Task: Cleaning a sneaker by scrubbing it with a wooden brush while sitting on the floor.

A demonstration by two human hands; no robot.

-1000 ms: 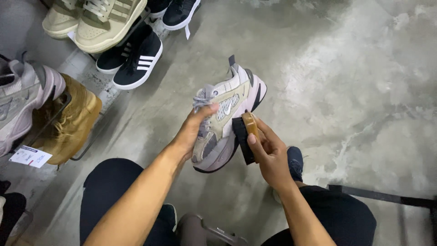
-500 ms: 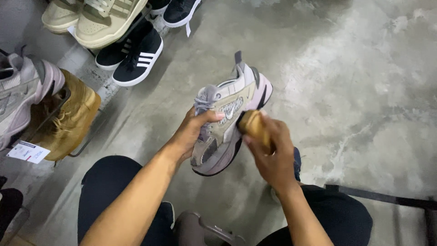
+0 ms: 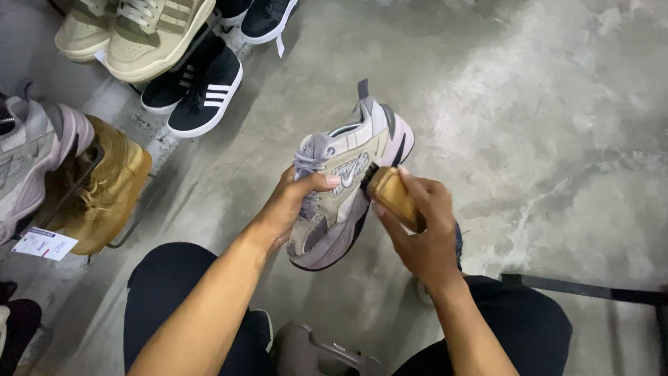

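Note:
A chunky grey, beige and lilac sneaker (image 3: 348, 184) is held above the concrete floor, toe toward me and heel away. My left hand (image 3: 292, 205) grips its upper from the left, thumb across the laces. My right hand (image 3: 424, 233) holds a wooden-backed brush (image 3: 390, 195) with dark bristles pressed against the sneaker's right side. My knees in dark trousers show below.
Shoes line the left: black sneakers with white stripes (image 3: 202, 87), beige sneakers (image 3: 142, 31), a tan boot (image 3: 104, 188) on a wire rack with a white tag (image 3: 43, 244), a grey sneaker (image 3: 31, 150). A grey object (image 3: 313, 351) lies between my legs. A dark strap (image 3: 591, 289) crosses the floor at right.
The sneaker has tilted and risen slightly. My right hand turned the brush and moved it up along the shoe's side toward the heel.

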